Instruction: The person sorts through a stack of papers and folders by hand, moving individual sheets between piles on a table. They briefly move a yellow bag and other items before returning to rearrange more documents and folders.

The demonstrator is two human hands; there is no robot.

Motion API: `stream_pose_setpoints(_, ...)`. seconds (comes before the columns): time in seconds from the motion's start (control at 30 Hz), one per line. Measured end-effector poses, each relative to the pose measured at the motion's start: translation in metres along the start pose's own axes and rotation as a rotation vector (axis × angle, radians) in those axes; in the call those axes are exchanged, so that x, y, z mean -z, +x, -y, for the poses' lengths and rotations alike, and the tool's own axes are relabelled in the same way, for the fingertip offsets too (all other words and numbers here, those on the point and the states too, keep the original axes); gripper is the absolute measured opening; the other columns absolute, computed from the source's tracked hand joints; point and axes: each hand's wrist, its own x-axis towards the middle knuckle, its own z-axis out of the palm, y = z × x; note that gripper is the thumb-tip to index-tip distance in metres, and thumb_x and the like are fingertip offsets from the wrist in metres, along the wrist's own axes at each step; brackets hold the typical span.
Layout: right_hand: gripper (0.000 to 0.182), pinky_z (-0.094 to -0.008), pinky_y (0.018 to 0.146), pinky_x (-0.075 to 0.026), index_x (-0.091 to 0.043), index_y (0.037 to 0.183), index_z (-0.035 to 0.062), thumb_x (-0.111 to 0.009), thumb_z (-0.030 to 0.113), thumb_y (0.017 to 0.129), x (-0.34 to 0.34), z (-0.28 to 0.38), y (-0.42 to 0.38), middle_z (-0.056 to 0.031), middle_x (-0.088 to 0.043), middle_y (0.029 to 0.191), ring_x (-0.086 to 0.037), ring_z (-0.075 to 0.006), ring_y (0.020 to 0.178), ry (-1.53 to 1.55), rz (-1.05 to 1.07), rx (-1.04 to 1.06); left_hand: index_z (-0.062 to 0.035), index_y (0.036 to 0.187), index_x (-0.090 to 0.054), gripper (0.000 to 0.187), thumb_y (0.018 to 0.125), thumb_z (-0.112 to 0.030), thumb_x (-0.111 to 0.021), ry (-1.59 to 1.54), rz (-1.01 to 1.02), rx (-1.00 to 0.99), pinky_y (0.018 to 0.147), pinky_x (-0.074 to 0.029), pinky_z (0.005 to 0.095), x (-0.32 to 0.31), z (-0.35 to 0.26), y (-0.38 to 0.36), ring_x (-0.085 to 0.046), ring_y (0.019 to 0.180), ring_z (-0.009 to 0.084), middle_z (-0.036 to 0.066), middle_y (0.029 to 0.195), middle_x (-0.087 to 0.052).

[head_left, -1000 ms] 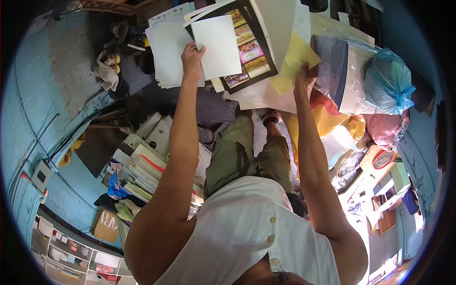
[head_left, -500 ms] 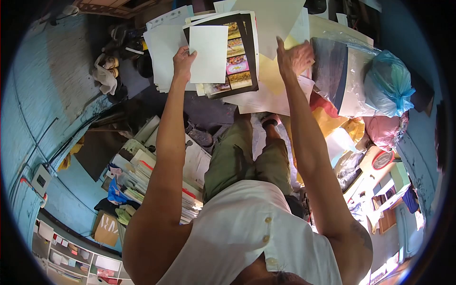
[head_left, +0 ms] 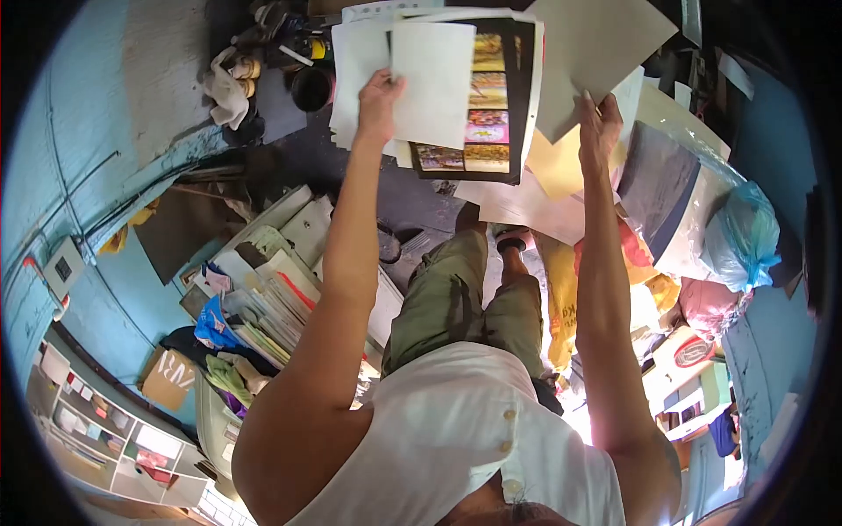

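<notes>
My left hand (head_left: 381,103) is closed on the left edge of a small white sheet (head_left: 432,83), thumb on top. Beneath that sheet lie larger white papers (head_left: 351,88) and a black-bordered page with food-like colour photos (head_left: 488,92). My right hand (head_left: 598,127) pinches the lower edge of a large grey sheet (head_left: 596,53), which is tilted with one corner pointing down. Under it are yellowish sheets (head_left: 557,167) and a wide pale sheet (head_left: 517,209).
A blue plastic bag (head_left: 741,237) and a pink bag (head_left: 706,305) sit at the right. Stacked papers and folders (head_left: 272,298) stand at the lower left. A dark cup (head_left: 312,88) and a white cloth (head_left: 226,98) are at the upper left.
The view has shifted, so the papers appear farther right. My right hand has gone from spread fingers at the grey sheet to a pinch on its edge, and that sheet is turned differently.
</notes>
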Motion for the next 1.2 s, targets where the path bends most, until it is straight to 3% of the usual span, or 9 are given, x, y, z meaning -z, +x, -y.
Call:
stream_pose_setpoints(0.27,0.011,-0.0314,0.058,-0.045,-0.065,0.086,-0.0002,-0.069,0.009,0.082,-0.088,0.014,-0.090,-0.0066,-0.061,0.067,-0.053,-0.0122,0.061,-0.068,0.216,-0.065,-0.0035,0.118,-0.056,0.028,0.091,0.000,-0.060,-0.182,-0.083,-0.102,0.094,-0.053,0.0420,0.140,-0.082,0.001,-0.063,0.105,0.0237,0.011,0.113,-0.065)
stream_pose_setpoints(0.3,0.016,-0.0271,0.055,-0.038,-0.058,0.079,0.0017,-0.069,0.011,0.087,-0.110,0.006,-0.103,0.0046,-0.050,0.066,-0.043,-0.0063,0.062,-0.124,0.207,-0.033,-0.0022,0.119,-0.056,0.026,0.093,-0.001,-0.058,-0.166,-0.082,-0.133,0.096,-0.053,0.0429,0.157,-0.085,0.007,-0.063,0.107,0.0250,0.012,0.116,-0.064)
stream_pose_setpoints(0.53,0.031,-0.0499,0.077,-0.051,-0.060,0.109,0.0034,-0.061,0.008,0.078,-0.161,-0.033,-0.143,-0.0204,-0.067,0.091,-0.065,-0.0409,0.084,-0.398,0.388,-0.225,0.0016,0.120,-0.059,0.033,0.089,-0.008,-0.068,0.303,-0.443,-0.040,0.085,-0.054,0.0373,0.175,-0.033,0.057,-0.066,0.098,0.0236,0.011,0.110,-0.067)
stream_pose_setpoints(0.63,0.045,-0.0485,0.084,-0.052,-0.054,0.122,0.0076,-0.062,0.011,0.078,-0.132,-0.022,-0.135,-0.0198,-0.062,0.108,-0.062,-0.0394,0.099,-0.580,0.510,-0.156,0.0022,0.115,-0.063,0.036,0.084,-0.012,-0.074,0.611,-0.533,-0.066,0.080,-0.054,0.0352,0.151,0.005,0.064,-0.067,0.091,0.0247,0.012,0.103,-0.069)
stream_pose_setpoints(0.77,0.060,-0.0483,0.094,-0.044,-0.052,0.126,0.0072,-0.075,0.020,0.072,-0.059,0.003,-0.118,-0.0181,-0.052,0.124,-0.049,-0.0358,0.119,-0.803,0.238,0.074,-0.0005,0.115,-0.064,0.039,0.080,-0.013,-0.076,1.201,-0.618,-0.161,0.076,-0.053,0.0362,0.125,0.019,0.056,-0.065,0.087,0.0274,0.014,0.102,-0.068)
stream_pose_setpoints(0.9,0.098,-0.0564,0.105,-0.031,-0.031,0.144,0.0010,-0.083,0.031,0.067,0.014,-0.001,-0.113,-0.0234,-0.030,0.145,-0.029,-0.0385,0.136,-1.123,0.216,0.208,-0.0041,0.116,-0.065,0.039,0.080,-0.012,-0.076,1.331,-0.532,-0.580,0.076,-0.053,0.0360,0.063,0.001,0.034,-0.063,0.090,0.0273,0.015,0.106,-0.065)
stream_pose_setpoints(0.97,0.099,-0.0562,0.109,-0.028,-0.029,0.146,0.0031,-0.083,0.032,0.067,0.033,-0.017,-0.120,-0.0227,-0.025,0.149,-0.025,-0.0376,0.139,-1.214,0.303,0.138,-0.0048,0.116,-0.064,0.037,0.081,-0.012,-0.076,1.219,-0.304,-0.659,0.077,-0.053,0.0355,0.023,0.001,0.020,-0.062,0.091,0.0255,0.013,0.107,-0.064)
stream_pose_setpoints(1.07,0.086,-0.0549,0.112,-0.025,-0.038,0.142,0.0035,-0.079,0.030,0.072,0.049,-0.036,-0.123,-0.0207,-0.032,0.149,-0.029,-0.0350,0.140,-1.248,0.308,0.216,-0.0017,0.124,-0.059,0.049,0.082,-0.019,-0.076,0.812,0.116,-0.366,0.081,-0.052,0.0345,-0.070,0.027,-0.010,-0.065,0.096,0.0235,0.013,0.113,-0.064)
stream_pose_setpoints(1.2,0.059,-0.0543,0.110,-0.030,-0.050,0.131,0.0036,-0.072,0.022,0.079,0.069,-0.054,-0.116,-0.0185,-0.045,0.140,-0.039,-0.0329,0.134,-1.206,0.310,0.335,0.0096,0.114,-0.060,0.046,0.087,-0.025,-0.073,0.754,0.031,-0.159,0.078,-0.051,0.0321,-0.139,0.064,0.003,-0.066,0.089,0.0209,0.018,0.103,-0.067)
